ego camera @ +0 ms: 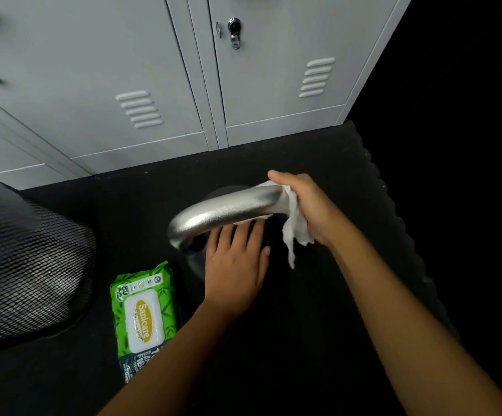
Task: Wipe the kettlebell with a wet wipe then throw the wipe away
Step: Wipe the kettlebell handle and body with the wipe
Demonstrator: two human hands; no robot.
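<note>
Kettlebell (pixel 225 210) on black floor mat (pixel 318 295), just in front of grey lockers (pixel 117 85). Head view only.

Silver handle arching across frame centre, shiny, slightly textured. Dark body mostly hidden below handle and hands; outline hard to make out against mat.

Right hand (pixel 306 205) at right end of kettlebell handle, grip closed around handle with white wet wipe (pixel 296 232) pinched between palm and metal. Thumb up on top, pointing toward lockers. Loose tail of wipe hanging down beside kettlebell, crumpled, clear of mat.

Left hand (pixel 236 265) flat on kettlebell body under handle, fingers spread and extended, tips tucked beneath the arch. Grip wide, holding nothing, just resting on body. Both forearms bare, entering from bottom edge.

Wipes pack (pixel 143 318) lying flat on mat, left of kettlebell and nearer the camera, close to it but not touching. Green wrapper with bamboo print, white flip lid closed, gold "Sanicare" label. Lower end of pack partly covered by left forearm.

Black mesh bin (pixel 24 271) further left of kettlebell, beyond pack, standing on mat, wall blurred at frame edge. Contents not readable.

Lockers behind kettlebell: two lower doors with vent slots, keyed latch (pixel 234 31) on right door, another latch at left frame edge. Mat edge with ridged border right of kettlebell, black beyond it.
</note>
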